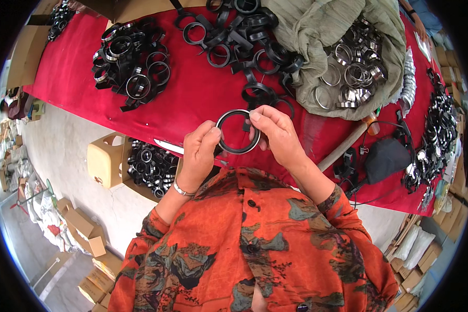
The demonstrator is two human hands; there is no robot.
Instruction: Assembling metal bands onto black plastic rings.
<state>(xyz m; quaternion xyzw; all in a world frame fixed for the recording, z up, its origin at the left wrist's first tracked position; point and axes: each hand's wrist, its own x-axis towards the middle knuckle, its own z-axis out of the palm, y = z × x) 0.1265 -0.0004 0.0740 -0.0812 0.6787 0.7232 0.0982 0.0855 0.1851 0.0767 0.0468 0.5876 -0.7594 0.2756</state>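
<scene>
Between my two hands is a ring (224, 147) with a bright metal band and black material around it, held up over the near edge of the red-covered table. My left hand (198, 153) grips its left side, thumb and fingers closed. On its upper right side, my right hand (278, 132) pinches the rim between thumb and fingers. Beyond my hands lies a heap of black rings with straps (239, 39). To its left is a pile of black rings with metal bands (125, 57).
At the right, a greenish cloth sack (307, 47) holds many bare metal rings (356, 73). A wooden-handled tool (343, 145) and a black pouch (387, 160) lie nearer. More banded rings (437, 125) cover the far right. Left of me stand a yellow stool (105, 160) and a box of rings (150, 164).
</scene>
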